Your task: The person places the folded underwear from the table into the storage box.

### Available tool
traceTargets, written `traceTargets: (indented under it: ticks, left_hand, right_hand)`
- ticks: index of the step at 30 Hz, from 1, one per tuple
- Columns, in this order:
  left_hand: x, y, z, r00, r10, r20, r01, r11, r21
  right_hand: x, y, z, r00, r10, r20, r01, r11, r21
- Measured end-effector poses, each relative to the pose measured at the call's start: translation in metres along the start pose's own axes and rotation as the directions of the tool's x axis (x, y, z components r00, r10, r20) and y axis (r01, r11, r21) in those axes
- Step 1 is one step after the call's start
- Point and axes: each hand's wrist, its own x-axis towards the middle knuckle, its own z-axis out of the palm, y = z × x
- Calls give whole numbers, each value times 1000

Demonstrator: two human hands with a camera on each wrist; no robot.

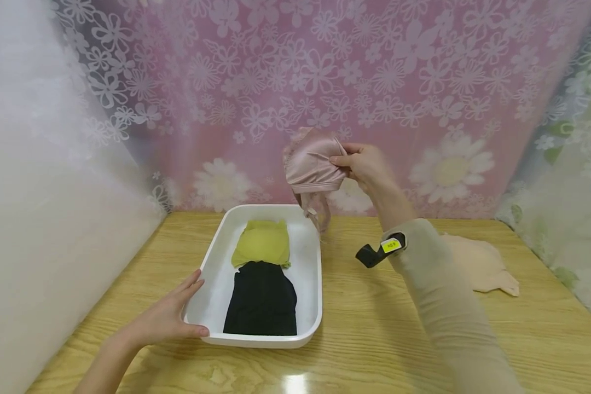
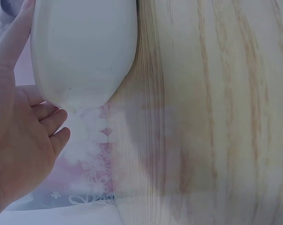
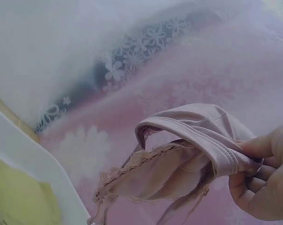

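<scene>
Raised above the table in the head view, my right hand (image 1: 366, 167) pinches a shiny pink bra (image 1: 315, 164) between thumb and fingers. Its straps hang down beside the tray's far right corner. In the right wrist view the bra (image 3: 193, 136) shows a lace edge and folded cups. My left hand (image 1: 167, 314) spans the near left corner of a white tray (image 1: 316, 295), fingers against the left side and thumb at the front rim. Inside the tray lie a yellow-green bra (image 1: 262, 243) at the back and a folded black garment (image 1: 262, 301) in front, partly touching.
A beige garment (image 1: 482, 262) lies flat on the wooden table (image 1: 364, 339) at the right, partly behind my right sleeve. A black strap with a yellow label (image 1: 391, 245) is round the right cuff. Flowered pink sheeting (image 1: 256, 71) closes off the back.
</scene>
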Motion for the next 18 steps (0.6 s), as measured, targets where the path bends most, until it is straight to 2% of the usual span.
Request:
traceTargets:
  ticks: [4,8,12,15,18]
  left_hand:
    - [0,0,0,1000,1,0,-1,1000,-2]
    - [1,0,0,1000,0,3,0,1000,-5]
    - [1,0,0,1000,-4,4,4,1000,-2]
    - [1,-1,0,1000,-8,4,8,1000,-2]
    - [0,-3,0,1000,-12,3,12,1000,1]
  right_hand:
    - [4,-6,23,1000,-16,0,16,999,33]
    - [8,2,45,1000,-17,10,17,998,54]
    - [14,25,65,999,9,32,-8,1000,-6]
    - [18,45,78,998,48,27,-48,999,-4]
    - [21,64,89,996,87,21,-88,995,46]
